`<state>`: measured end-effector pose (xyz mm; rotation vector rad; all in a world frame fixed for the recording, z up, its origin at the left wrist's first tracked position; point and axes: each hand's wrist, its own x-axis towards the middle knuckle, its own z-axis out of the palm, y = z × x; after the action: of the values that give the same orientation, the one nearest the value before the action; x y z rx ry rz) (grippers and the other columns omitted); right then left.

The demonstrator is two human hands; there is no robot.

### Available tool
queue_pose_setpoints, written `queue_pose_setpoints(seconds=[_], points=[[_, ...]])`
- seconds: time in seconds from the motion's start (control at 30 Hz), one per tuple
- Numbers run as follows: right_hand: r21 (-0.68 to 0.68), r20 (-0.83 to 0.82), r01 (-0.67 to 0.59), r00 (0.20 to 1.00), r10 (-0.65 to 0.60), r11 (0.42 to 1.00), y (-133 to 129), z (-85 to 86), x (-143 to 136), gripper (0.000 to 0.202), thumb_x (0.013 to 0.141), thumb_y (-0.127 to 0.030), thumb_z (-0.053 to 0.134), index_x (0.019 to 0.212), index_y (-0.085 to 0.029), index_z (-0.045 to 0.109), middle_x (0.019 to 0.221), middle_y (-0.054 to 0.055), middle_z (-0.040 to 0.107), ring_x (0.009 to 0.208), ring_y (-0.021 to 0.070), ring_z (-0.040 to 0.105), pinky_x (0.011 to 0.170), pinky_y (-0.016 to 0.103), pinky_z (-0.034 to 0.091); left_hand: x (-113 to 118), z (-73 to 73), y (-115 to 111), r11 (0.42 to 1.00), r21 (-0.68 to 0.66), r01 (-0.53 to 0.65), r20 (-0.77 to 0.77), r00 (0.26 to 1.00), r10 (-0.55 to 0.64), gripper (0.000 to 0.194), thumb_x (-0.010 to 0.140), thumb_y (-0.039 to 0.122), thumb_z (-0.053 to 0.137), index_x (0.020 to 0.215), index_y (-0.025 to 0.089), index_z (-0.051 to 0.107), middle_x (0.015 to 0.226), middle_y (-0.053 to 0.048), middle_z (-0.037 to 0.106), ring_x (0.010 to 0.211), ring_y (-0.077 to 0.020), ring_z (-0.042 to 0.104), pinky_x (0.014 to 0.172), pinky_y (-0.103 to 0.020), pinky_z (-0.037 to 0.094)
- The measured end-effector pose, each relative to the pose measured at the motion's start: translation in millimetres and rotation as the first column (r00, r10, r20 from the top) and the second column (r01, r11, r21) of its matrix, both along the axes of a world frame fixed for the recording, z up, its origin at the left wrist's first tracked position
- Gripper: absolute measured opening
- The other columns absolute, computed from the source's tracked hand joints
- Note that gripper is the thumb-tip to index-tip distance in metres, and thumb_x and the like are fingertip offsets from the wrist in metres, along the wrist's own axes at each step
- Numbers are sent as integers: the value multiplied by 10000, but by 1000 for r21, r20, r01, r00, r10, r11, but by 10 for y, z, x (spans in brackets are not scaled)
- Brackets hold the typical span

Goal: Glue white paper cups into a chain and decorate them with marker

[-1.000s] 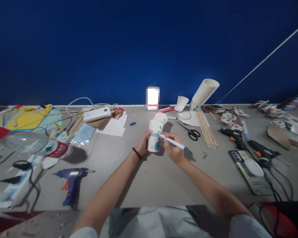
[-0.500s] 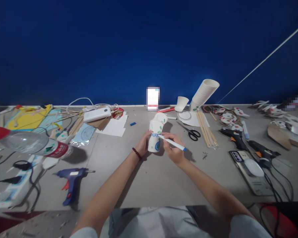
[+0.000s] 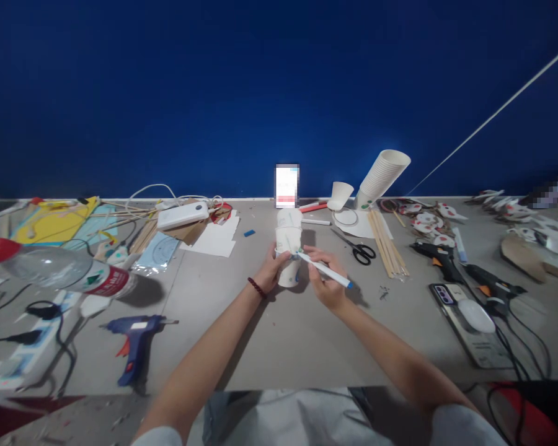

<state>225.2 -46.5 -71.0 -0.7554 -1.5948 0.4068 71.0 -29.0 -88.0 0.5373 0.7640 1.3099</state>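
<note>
Paper cups (image 3: 289,238) joined in a column, with green prints and blue drawn marks, stand between my hands. My left hand (image 3: 274,267) is closed around the column's left side, thumb across its front. A white marker with a blue end (image 3: 328,271) is pinched in my right hand (image 3: 328,285), its tip at the right side of the column near the joint between cups. The far side of the column is hidden. Just behind the cups a phone (image 3: 287,186) with a lit, blurred screen leans at the wall.
Scissors (image 3: 360,249), wooden sticks (image 3: 385,244) and a tall cup stack (image 3: 385,176) lie to the right, with black glue guns (image 3: 439,257) and a phone (image 3: 474,328) beyond. On the left are a blue glue gun (image 3: 137,341), a bottle (image 3: 65,269) and a power strip (image 3: 37,347).
The column of cups has turned in my left hand, so its large blue ring has swung to the right edge and its top now stands straighter. The marker stays in my right hand.
</note>
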Motion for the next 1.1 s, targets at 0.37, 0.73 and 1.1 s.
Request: queue_pose_setpoints(seconds=[0.37, 0.73, 1.1], points=[[0, -26, -46, 999, 46, 999, -23, -21, -10, 49, 966, -238, 567, 1007, -257, 584, 938, 66, 754, 997, 264, 783, 826, 433, 651, 11, 4, 7, 999, -19, -26, 17, 1000, 26, 534, 681, 411, 868, 1129, 204, 665, 975, -40, 757, 867, -203, 700, 822, -314, 520], [45, -65, -59, 996, 61, 997, -14, 7, -30, 130, 946, -161, 569, 1028, -257, 603, 959, 64, 736, 1003, 252, 766, 868, 444, 638, 20, 27, 29, 998, -47, -47, 84, 995, 51, 306, 697, 276, 788, 973, 199, 682, 981, -45, 766, 1027, -260, 706, 945, -371, 496], [27, 25, -19, 1000, 19, 999, -40, -38, -14, 124, 929, -176, 582, 1018, -262, 586, 996, 77, 776, 959, 244, 782, 829, 412, 652, 34, 19, 29, 995, -51, -80, 60, 995, 83, 379, 645, 291, 887, 934, 156, 682, 888, -53, 752, 881, -227, 710, 889, -352, 514]])
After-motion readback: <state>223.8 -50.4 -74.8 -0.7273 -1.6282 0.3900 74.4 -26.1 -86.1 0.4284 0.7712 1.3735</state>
